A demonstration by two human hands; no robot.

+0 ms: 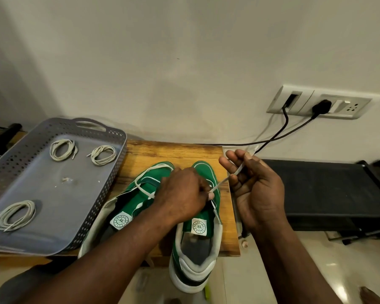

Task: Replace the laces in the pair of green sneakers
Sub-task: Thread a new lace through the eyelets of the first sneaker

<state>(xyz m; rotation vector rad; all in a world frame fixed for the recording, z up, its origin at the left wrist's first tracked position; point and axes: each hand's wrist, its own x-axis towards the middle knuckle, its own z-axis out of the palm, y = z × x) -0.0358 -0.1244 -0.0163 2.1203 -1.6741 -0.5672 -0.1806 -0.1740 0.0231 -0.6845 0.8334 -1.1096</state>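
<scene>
Both sneakers stand on the wooden board [176,152], toes toward its far edge: the left sneaker [127,207], and the right sneaker [198,244] with its heel overhanging the near edge. The lace [223,182] runs taut above the board's right side. The left hand [182,194] pinches it over the right sneaker's eyelets — which eyelet is hidden, probably a forward one. The right hand [255,183] grips the free end, fingers curled round it. The lace is light, flat and limp — it carries pull, never push. Hold it near the stiff tip. Coiled laces [62,149] lie in the tray [110,172] overlapping the board's left edge.
</scene>
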